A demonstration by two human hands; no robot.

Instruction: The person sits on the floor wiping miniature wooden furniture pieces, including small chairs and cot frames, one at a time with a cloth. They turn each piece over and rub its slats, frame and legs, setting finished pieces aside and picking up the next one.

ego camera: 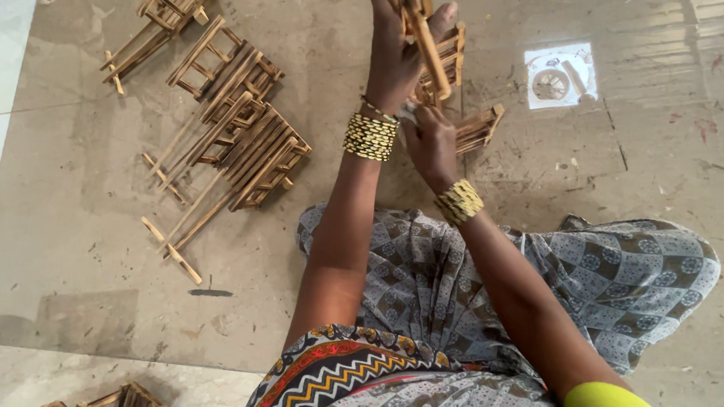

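I sit on the floor and hold a small wooden slatted frame (436, 50) up in front of me. My left hand (393, 52) grips its top rail, fingers wrapped round the sticks. Lower down, my right hand (431, 145) is closed on the bottom part of the same frame (477, 129). Both wrists wear stacked gold bangles. What lies between my right fingers is partly hidden by the hand itself.
Several finished wooden frames (234, 131) lie in a loose heap on the tiled floor to the left, with more at the top left (170, 8) and bottom left (129, 399). A square floor drain (560, 75) is at the upper right. My patterned skirt (605, 282) covers my lap.
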